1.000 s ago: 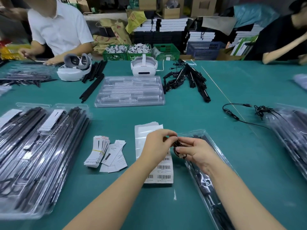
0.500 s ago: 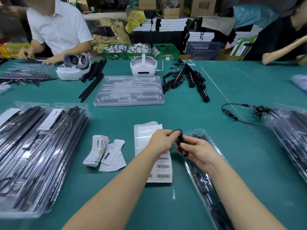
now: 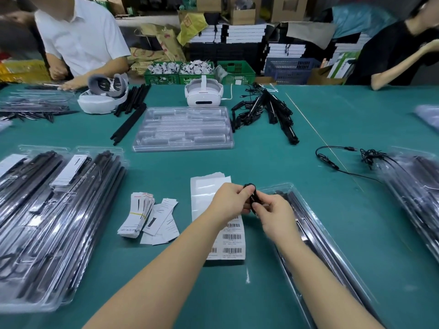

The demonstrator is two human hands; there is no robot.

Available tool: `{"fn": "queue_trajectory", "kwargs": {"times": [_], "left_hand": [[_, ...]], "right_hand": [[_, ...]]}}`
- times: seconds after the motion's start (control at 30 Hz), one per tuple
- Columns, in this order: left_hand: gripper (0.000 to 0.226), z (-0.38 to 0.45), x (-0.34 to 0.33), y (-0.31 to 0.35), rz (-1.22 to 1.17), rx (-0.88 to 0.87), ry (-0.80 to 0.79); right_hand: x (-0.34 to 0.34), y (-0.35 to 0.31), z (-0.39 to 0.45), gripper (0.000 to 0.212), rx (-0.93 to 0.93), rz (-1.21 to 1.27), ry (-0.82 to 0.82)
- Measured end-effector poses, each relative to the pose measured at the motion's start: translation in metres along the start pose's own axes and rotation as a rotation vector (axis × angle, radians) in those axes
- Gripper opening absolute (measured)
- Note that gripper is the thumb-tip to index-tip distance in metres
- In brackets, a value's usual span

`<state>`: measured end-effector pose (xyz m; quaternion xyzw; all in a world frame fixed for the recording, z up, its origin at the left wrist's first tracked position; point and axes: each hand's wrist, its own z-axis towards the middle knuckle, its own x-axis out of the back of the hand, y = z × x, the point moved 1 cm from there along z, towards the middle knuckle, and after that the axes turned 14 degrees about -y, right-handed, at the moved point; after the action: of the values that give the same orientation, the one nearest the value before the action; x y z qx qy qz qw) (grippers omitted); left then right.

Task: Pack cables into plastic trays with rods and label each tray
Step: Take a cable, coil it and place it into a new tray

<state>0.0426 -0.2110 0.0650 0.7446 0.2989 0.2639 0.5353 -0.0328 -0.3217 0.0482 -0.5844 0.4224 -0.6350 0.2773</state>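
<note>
At frame centre, the left hand [image 3: 231, 201] and right hand [image 3: 275, 216] meet with curled fingers, together pinching a small coiled black cable [image 3: 252, 195] above the label sheet [image 3: 219, 211]. The clear tray [image 3: 332, 252] just beside them runs lengthwise from centre to lower right. Farther up, bare green table [image 3: 273, 162] lies before the empty tray stack [image 3: 183, 129].

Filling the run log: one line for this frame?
left hand: pinches coiled cable | right hand: pinches same cable | over tray | unplaced

Glossy clear plastic tray [image 3: 306, 205] — matt green table [image 3: 332, 233], perhaps cloth; paper labels [image 3: 232, 238].
</note>
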Motion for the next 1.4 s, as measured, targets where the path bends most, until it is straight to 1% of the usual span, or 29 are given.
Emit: {"fn": "queue_trajectory", "kwargs": {"times": [0.07, 0.13, 0.23, 0.33, 0.4, 0.43, 0.5, 0.53, 0.57, 0.6, 0.67, 0.73, 0.87, 0.93, 0.97, 1.03, 1.17, 1.27, 1.4], "left_hand": [[0.030, 0.001, -0.001, -0.001, 0.059, -0.002, 0.005], [0.028, 0.002, -0.002, -0.003, 0.091, -0.005, 0.076], [0.030, 0.005, -0.003, -0.008, 0.029, 0.011, 0.160], [0.039, 0.008, 0.001, -0.012, 0.063, 0.048, 0.220], [0.039, 0.009, 0.004, -0.014, 0.090, 0.072, 0.245], [0.037, 0.010, 0.005, -0.014, 0.084, 0.082, 0.247], [0.034, 0.011, 0.005, -0.014, 0.075, 0.101, 0.261], [0.033, 0.012, 0.004, -0.014, 0.076, 0.110, 0.270], [0.030, 0.012, 0.003, -0.014, 0.084, 0.117, 0.271], [0.028, 0.013, 0.001, -0.013, 0.094, 0.124, 0.265], [0.024, 0.013, -0.002, -0.013, 0.091, 0.136, 0.239], [0.026, 0.014, -0.005, -0.014, 0.081, 0.152, 0.225], [0.017, 0.015, -0.015, -0.011, -0.035, 0.177, 0.195], [0.020, 0.016, -0.020, -0.009, -0.097, 0.193, 0.177], [0.022, 0.018, -0.022, -0.008, -0.087, 0.195, 0.172], [0.023, 0.020, -0.024, -0.006, -0.018, 0.197, 0.167], [0.020, 0.023, -0.026, 0.001, 0.209, 0.223, 0.118], [0.028, 0.030, -0.028, 0.009, 0.358, 0.263, 0.085], [0.035, 0.037, -0.035, 0.019, 0.625, 0.316, 0.067]], "right_hand": [[-0.001, -0.001, 0.000, 0.027, 0.011, -0.095, 0.004], [-0.002, -0.004, 0.000, 0.023, 0.015, -0.140, -0.003], [-0.003, -0.006, 0.000, 0.023, 0.030, -0.203, -0.047], [0.004, 0.001, -0.001, 0.030, 0.023, -0.383, -0.055], [0.013, 0.009, -0.004, 0.042, 0.017, -0.563, -0.019], [0.018, 0.015, -0.006, 0.055, -0.007, -0.668, -0.029], [0.027, 0.030, -0.013, 0.086, -0.068, -0.856, -0.103], [0.030, 0.037, -0.017, 0.093, -0.100, -0.907, -0.133], [0.032, 0.044, -0.020, 0.093, -0.129, -0.913, -0.146], [0.034, 0.049, -0.022, 0.089, -0.149, -0.881, -0.146], [0.034, 0.050, -0.026, 0.076, -0.150, -0.805, -0.125], [0.032, 0.048, -0.027, 0.067, -0.139, -0.759, -0.104], [0.032, 0.044, -0.027, 0.060, -0.127, -0.643, -0.066], [0.033, 0.044, -0.027, 0.059, -0.123, -0.612, -0.063], [0.033, 0.044, -0.027, 0.059, -0.119, -0.614, -0.062], [0.033, 0.045, -0.027, 0.059, -0.112, -0.616, -0.062], [0.032, 0.046, -0.027, 0.059, -0.093, -0.609, -0.049], [0.033, 0.047, -0.027, 0.058, -0.082, -0.581, -0.029], [0.033, 0.048, -0.027, 0.057, -0.067, -0.560, -0.016]]}}
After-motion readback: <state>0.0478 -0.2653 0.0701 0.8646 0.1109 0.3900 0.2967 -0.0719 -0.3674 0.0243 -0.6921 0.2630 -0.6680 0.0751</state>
